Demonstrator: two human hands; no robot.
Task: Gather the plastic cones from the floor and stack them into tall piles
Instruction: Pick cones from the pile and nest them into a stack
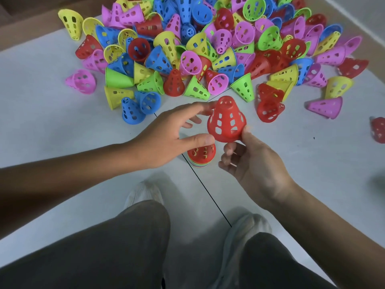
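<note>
Now both hands hold 1 red cone: right hand pinches its rim at 5 o'clock, left hand grips at 9 o'clock, above the stack.

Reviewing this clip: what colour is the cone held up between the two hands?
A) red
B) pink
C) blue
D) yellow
A: the red cone sits upright between the left hand and the right hand, above the started stack on the floor.
</note>
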